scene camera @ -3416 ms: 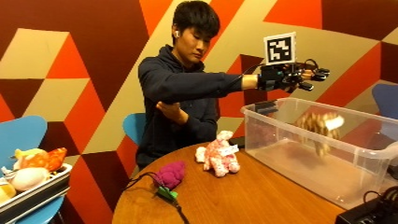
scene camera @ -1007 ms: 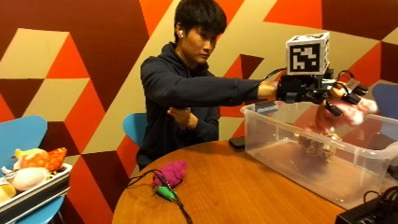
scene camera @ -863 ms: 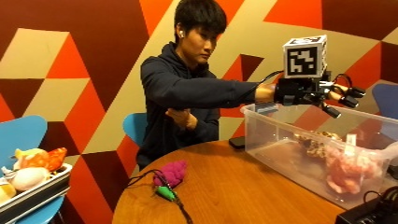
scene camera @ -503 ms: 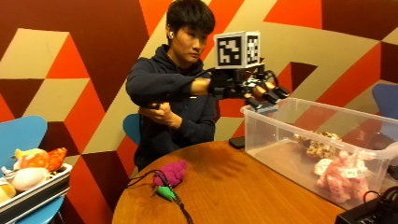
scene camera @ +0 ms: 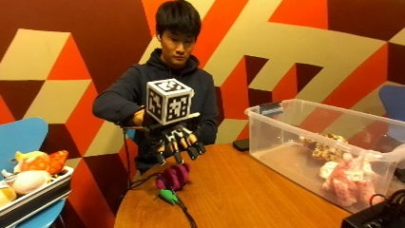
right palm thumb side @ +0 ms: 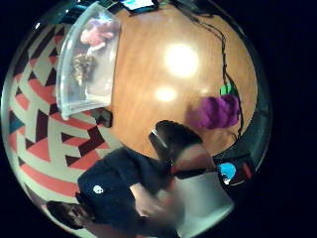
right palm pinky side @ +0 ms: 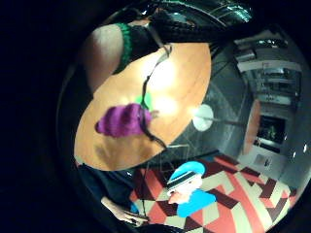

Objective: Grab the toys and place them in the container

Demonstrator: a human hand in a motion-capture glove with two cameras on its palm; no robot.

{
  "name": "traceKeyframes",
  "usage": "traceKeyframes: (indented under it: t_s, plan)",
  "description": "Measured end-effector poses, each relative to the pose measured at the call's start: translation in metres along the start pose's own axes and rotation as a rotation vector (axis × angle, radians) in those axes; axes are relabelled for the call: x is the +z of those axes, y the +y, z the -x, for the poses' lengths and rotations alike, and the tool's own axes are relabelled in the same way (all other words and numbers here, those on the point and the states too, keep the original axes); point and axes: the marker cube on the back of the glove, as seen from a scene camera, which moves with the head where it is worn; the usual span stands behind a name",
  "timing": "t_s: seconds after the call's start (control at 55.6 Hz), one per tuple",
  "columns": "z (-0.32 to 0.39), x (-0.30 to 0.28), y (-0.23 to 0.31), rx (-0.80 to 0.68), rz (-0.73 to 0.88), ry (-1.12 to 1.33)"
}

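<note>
Your gloved right hand (scene camera: 176, 142) hangs over the near end of the wooden table (scene camera: 253, 190), fingers (scene camera: 179, 151) spread and pointing down, holding nothing. Just below the fingertips lies the purple plush toy (scene camera: 173, 176), apart from the hand (a gap shows between them in the outside view). Both palm views look down on that toy (right palm pinky side: 122, 120) with a black cable (right palm pinky side: 146, 104) crossing it, so part of its surface is covered. A small green piece (scene camera: 167, 195) lies against the toy's near side; you cannot tell whether it belongs to the toy.

Further out, the clear plastic container (scene camera: 278, 142) sits at the table's far side, well apart from the hand. Inside it lie a pink plush toy (scene camera: 345, 178) and a brownish spotted one (scene camera: 324, 147), both blurred by the container's wall. A dark phone-like object (scene camera: 241, 144) lies on the table beside the container's corner, half hidden behind it.

At the frame's edge, a tray (scene camera: 32, 199) on a blue chair (scene camera: 22, 137) holds more toys (scene camera: 28, 171), cut off at one side.
</note>
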Motion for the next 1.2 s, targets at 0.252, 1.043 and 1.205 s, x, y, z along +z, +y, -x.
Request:
traceKeyframes:
  t_s: [0.252,1.043,1.205]
  plan:
    - [-0.002,0.093,-0.003,0.043,0.130,-0.005]
    - [0.020,0.096,-0.046,-0.123,-0.416,0.053]
    - [0.030,0.078,-0.051,-0.124,-0.373,-0.088]
